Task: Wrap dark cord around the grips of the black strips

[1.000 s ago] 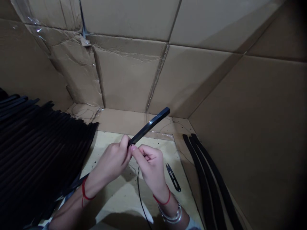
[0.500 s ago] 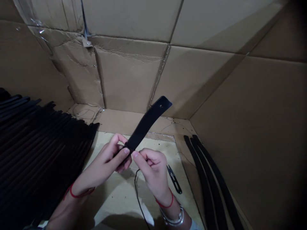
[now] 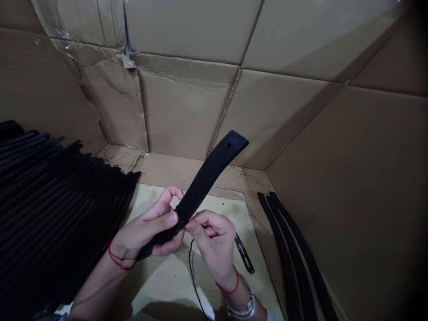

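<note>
My left hand (image 3: 157, 229) is closed around a black strap (image 3: 209, 174), thumb pressed on top of a ridge-like band across it. The strap slants up to the right, and its far end has a small round hole. Beside that band my right hand (image 3: 214, 238) pinches at the strap's edge, its fingertips almost touching the left ones. A thin black cord (image 3: 192, 267) runs down from under the right hand; its upper end is hidden there. Thread snips (image 3: 245, 256) lie on the board just right of my right hand, partly covered by it.
Many black straps (image 3: 67, 214) lie stacked in a row on the left. On the right, several more straps (image 3: 290, 240) lie along the cardboard wall (image 3: 361, 178). Cardboard also rises behind the pale work board (image 3: 167, 285). Loose threads and dark specks lie near the back edge.
The strap has turned over along its length, so its holed end now shows a flatter face. More of its lower part shows under my left hand. Both hands keep their grip.
</note>
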Available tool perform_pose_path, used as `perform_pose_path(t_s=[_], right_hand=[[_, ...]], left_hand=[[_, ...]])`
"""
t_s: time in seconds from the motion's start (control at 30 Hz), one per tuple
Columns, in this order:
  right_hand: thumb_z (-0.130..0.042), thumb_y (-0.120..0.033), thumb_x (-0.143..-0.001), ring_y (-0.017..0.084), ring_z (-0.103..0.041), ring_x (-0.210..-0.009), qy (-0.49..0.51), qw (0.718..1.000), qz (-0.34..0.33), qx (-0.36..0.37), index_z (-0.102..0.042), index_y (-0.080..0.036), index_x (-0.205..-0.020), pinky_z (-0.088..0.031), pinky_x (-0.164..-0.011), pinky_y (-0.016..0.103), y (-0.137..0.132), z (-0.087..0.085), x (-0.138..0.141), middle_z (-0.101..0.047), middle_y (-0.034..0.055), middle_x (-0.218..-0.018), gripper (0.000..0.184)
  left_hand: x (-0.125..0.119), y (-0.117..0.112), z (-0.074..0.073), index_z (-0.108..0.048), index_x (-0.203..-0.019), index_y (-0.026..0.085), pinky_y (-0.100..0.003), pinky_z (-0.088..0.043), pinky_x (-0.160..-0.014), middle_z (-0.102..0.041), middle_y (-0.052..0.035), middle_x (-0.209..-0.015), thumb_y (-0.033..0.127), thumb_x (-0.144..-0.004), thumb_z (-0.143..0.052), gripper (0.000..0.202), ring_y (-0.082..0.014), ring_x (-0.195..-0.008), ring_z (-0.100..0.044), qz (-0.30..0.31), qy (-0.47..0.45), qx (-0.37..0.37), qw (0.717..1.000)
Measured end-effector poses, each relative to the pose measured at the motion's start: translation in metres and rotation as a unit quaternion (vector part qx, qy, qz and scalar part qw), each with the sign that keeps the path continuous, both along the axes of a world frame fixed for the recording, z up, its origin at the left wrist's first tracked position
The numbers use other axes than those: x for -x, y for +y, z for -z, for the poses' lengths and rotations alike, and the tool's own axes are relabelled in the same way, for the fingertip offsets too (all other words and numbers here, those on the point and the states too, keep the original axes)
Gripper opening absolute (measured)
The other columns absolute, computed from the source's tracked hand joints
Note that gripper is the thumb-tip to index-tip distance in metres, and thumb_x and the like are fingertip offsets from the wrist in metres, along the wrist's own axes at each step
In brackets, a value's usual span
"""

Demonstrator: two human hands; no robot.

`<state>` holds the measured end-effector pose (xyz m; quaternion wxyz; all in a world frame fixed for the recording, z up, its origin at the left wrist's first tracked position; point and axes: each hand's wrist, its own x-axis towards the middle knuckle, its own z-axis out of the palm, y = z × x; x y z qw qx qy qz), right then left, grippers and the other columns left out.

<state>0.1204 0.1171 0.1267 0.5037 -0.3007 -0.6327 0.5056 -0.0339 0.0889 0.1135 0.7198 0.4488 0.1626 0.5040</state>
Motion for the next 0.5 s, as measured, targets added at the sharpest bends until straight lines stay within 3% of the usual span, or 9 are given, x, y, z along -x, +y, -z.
perform_pose_path(t_s=[0.07, 0.13, 0.23, 0.3, 0.4, 0.5], right_hand=[[-0.077, -0.049, -0.071, 0.009, -0.031, -0.044, 0.021, 0.999, -0.01, 0.037, -0.067, -0.021, -0.074, -0.024, -0.038, 0.022, 0.002, 0.001, 0.001, -0.039, -0.0066, -0.049, 0.03], [-0.081, -0.051, -0.066, 0.011, -0.033, -0.045, 0.028, 0.997, -0.034, 0.063, -0.069, -0.022, -0.088, -0.029, -0.04, 0.023, 0.004, 0.001, 0.002, -0.035, -0.0079, -0.051, 0.038], [-0.078, -0.053, -0.069, 0.013, -0.04, -0.045, 0.017, 0.994, -0.082, 0.065, -0.072, -0.021, -0.081, -0.039, -0.044, 0.026, 0.007, 0.0, -0.001, -0.035, -0.0068, -0.048, 0.035], [-0.077, -0.051, -0.071, 0.014, -0.046, -0.045, 0.021, 0.994, -0.084, 0.059, -0.073, -0.02, -0.077, -0.043, -0.045, 0.027, 0.008, 0.0, -0.003, -0.041, -0.0052, -0.047, 0.032], [-0.074, -0.041, -0.078, 0.014, -0.053, -0.043, 0.057, 0.995, -0.042, 0.066, -0.072, -0.019, -0.08, -0.044, -0.042, 0.026, 0.009, -0.001, -0.006, -0.053, -0.0029, -0.049, 0.023], [-0.068, -0.032, -0.084, 0.012, -0.052, -0.037, 0.088, 0.993, 0.013, 0.073, -0.069, -0.018, -0.077, -0.044, -0.037, 0.023, 0.01, -0.001, -0.004, -0.056, -0.0036, -0.048, 0.015]], left_hand=[[-0.002, 0.0, 0.001, -0.036, -0.125, 0.032, -0.007, -0.026, -0.029, -0.053, 0.0074, -0.057, 0.036, -0.095, -0.049, 0.033, -0.0027, -0.029, -0.034, 0.047, -0.037, 0.014, 0.998], [-0.005, 0.002, 0.002, -0.028, -0.137, 0.033, -0.008, -0.026, -0.026, -0.057, 0.0062, -0.055, 0.04, -0.094, -0.049, 0.048, -0.0045, -0.025, -0.035, 0.104, -0.065, 0.025, 0.992], [-0.008, 0.011, 0.007, -0.017, -0.147, 0.031, -0.009, -0.025, -0.023, -0.061, 0.0039, -0.052, 0.044, -0.094, -0.048, 0.063, -0.0068, -0.022, -0.037, 0.161, -0.068, 0.047, 0.983], [-0.011, 0.017, 0.01, -0.02, -0.147, 0.026, -0.01, -0.024, -0.023, -0.061, 0.0034, -0.051, 0.047, -0.092, -0.049, 0.066, -0.0061, -0.019, -0.034, 0.165, -0.051, 0.061, 0.983], [-0.018, 0.022, 0.009, -0.03, -0.14, 0.019, -0.013, -0.026, -0.026, -0.062, 0.0017, -0.054, 0.051, -0.093, -0.045, 0.059, -0.0059, -0.024, -0.036, 0.094, 0.002, 0.07, 0.993], [-0.028, 0.017, 0.002, -0.042, -0.127, 0.015, -0.019, -0.045, -0.048, -0.064, -0.0024, -0.067, 0.049, -0.097, -0.04, 0.045, -0.0107, -0.051, -0.057, -0.097, 0.105, 0.038, 0.989]])
